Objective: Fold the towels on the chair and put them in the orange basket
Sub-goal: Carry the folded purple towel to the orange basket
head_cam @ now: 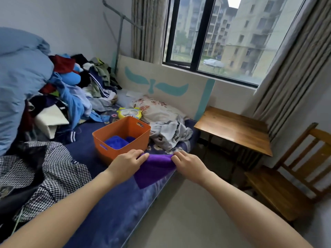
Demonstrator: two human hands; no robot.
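**Both hands on purple towel at bed edge, basket just behind**

- Bottom of frame: two bare forearms reach in from the lower corners toward centre.
- Left hand (127, 164): fingers curled over the far left corner of the purple towel (154, 169), pinching it.
- Right hand (188, 163): same grip on the far right corner, fingers curled round the cloth.
- Towel lies on the bed (114, 203), dark blue cover, near its right edge. Near corner points toward the camera. Far edge is bunched between the two hands. Fold count: can't tell.
- Lower left: black-and-white checked cloth (53, 172) heaped on the bed, beside the left forearm.
- Just behind the left hand: orange basket (136, 138), upright on the bed, a blue towel (116, 141) inside on the bottom. Purple towel is outside the basket, close to its near wall.
- Right of basket: crumpled grey garment (170, 131). Behind that, a floral pillow (155, 108) and a yellow fan (129, 113).
- Right side of frame: wooden chair (279, 192) on the floor, well apart from the bed; wooden tabletop (234, 129) between chair and headboard.
- Upper left: clothes pile (80, 83) and pale blue duvet (19, 77).
- Top: window (223, 33), curtains either side.
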